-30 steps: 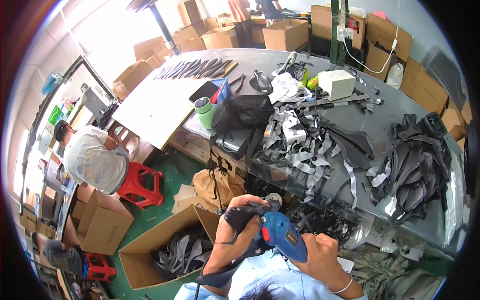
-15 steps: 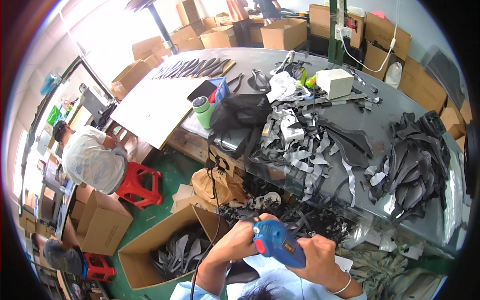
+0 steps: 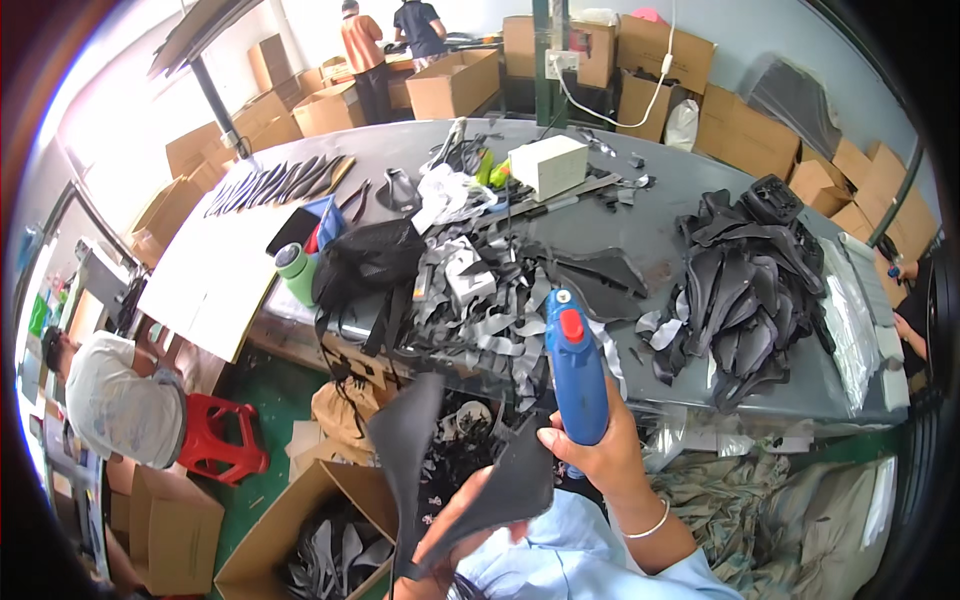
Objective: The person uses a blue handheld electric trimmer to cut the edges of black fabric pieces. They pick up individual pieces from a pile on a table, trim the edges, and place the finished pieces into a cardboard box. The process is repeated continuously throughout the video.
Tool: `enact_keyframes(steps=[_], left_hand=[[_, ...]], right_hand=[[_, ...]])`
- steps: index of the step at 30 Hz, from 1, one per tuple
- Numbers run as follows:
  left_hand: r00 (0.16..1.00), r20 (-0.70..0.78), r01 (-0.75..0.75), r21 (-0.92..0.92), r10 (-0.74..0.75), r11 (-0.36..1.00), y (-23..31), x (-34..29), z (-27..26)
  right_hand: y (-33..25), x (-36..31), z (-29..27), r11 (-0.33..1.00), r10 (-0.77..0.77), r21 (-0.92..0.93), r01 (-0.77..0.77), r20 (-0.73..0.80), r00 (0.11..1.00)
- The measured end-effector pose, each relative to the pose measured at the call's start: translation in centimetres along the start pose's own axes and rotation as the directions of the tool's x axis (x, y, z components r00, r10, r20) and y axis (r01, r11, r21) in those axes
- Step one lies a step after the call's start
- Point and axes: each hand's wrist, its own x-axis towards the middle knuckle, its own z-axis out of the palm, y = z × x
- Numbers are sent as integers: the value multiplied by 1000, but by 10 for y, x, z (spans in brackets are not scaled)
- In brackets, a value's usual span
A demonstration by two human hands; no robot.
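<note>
My right hand [image 3: 612, 452] is wrapped round a blue handheld power tool [image 3: 582, 390] with a red switch, its tip pointing up and away toward the table. Partly hidden behind a dark grey curved sheet piece [image 3: 505, 490], my left hand [image 3: 462, 508] grips that piece low in front of me. Two broad wings of the dark material stand up there; whether they are one folded piece or two, I cannot tell. The tool and the piece appear close together. On the table beyond lie grey offcut strips [image 3: 490, 325], and a heap of similar dark pieces [image 3: 735, 290] sits to the right.
An open carton [image 3: 368, 497] holding dark pieces stands at lower left. The grey table [image 3: 660, 200] also carries a black bag [image 3: 370, 262], a green bottle [image 3: 295, 272] and a white block [image 3: 548, 166]. Someone sits near a red stool [image 3: 222, 440]; others work farther back.
My view has swung right. My hands, earlier together at the tool, are now apart: the right holds the tool upright, and the left has brought up the dark grey sheet piece.
</note>
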Motion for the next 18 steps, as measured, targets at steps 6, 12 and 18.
enact_keyframes(steps=[6, 12, 18], left_hand=[[736, -482, -468, 145, 475, 872, -9, 25, 44], [674, -514, -460, 271, 531, 846, -2, 13, 42], [705, -487, -494, 183, 515, 850, -2, 7, 24]], right_hand=[[2, -5, 11, 983, -75, -170, 66, -47, 996], [-2, -3, 10, 986, -18, -163, 20, 14, 1000], [-3, 1, 2, 995, 4, -98, 9, 134, 991]])
